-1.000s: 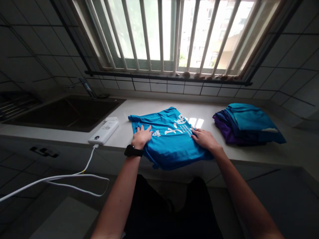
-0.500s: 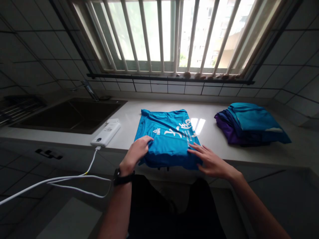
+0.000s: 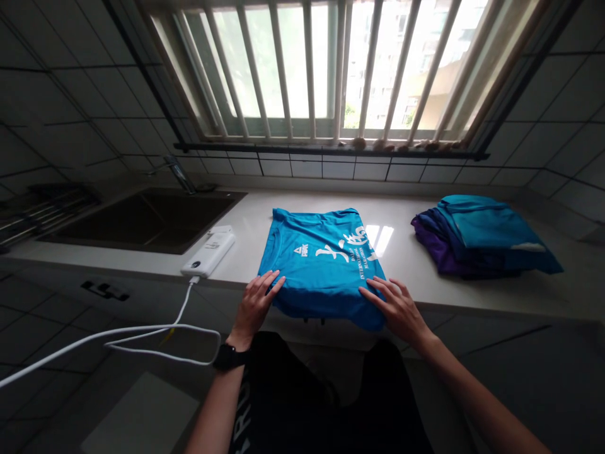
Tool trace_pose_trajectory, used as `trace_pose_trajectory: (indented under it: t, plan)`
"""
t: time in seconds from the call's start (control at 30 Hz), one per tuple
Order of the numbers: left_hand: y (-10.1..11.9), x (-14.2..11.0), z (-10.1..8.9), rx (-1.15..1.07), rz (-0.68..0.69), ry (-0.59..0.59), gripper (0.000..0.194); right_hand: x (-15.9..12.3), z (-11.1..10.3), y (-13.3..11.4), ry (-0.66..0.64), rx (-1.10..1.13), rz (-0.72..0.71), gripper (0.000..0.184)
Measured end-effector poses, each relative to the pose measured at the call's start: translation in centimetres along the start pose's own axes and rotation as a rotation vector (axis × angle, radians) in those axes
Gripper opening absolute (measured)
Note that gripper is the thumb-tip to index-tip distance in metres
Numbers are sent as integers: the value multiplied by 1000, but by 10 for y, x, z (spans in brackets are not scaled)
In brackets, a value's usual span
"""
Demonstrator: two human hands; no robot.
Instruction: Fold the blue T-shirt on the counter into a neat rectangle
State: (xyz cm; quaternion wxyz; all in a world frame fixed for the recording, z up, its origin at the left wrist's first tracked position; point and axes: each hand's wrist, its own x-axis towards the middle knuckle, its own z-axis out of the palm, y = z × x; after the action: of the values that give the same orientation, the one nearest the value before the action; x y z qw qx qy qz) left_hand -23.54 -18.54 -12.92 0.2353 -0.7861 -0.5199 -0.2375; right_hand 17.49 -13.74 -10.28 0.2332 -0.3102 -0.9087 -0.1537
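My left grip (image 3: 255, 309) can pass over the tabletop (image 3: 401, 271) only as far as the power bank (image 3: 208, 253), which sits just beside the blue T-shirt (image 3: 321, 265), its white cable (image 3: 184, 302) running down over the edge. Between the shirt and the stacked clothes (image 3: 477, 236), a strip of tabletop leaves my right grip (image 3: 394, 309) room to pass.

black wristwatch (image 3: 229, 357) on left | probably black trousers (image 3: 293, 397) | white lettering (image 3: 239, 424)
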Motion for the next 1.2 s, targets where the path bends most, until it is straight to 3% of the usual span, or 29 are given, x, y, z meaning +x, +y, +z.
trace_pose_trajectory:
  t: [0.2, 0.43, 0.6, 0.77, 0.9, 1.0, 1.1, 1.2]
  plan:
    - [-9, 2, -3, -23, 45, 10, 68, 4, -9, 9, 31, 176, 84, 42]
    - [-12, 1, -2, -22, 57, 69, 52, 12, -11, 12, 35, 290, 128, 35]
    - [5, 9, -3, -106, -47, 71, 47, 14, -7, 6, 71, 311, 191, 29]
    - [30, 13, -28, -431, -8, 49, 36, 18, -29, 7, -48, 342, 156, 35]
    - [35, 15, -65, -637, -204, 7, 26, 22, -73, 9, -238, 527, 39, 32]
    - [30, 32, -89, -647, -407, -15, 23, 34, -99, 16, -313, 729, 60, 27]
    - [19, 72, -99, -581, -565, 29, 19, 63, -100, 33, -195, 861, 215, 32]
    - [5, 123, -91, -487, -698, 0, 19, 106, -77, 55, -3, 815, 459, 33]
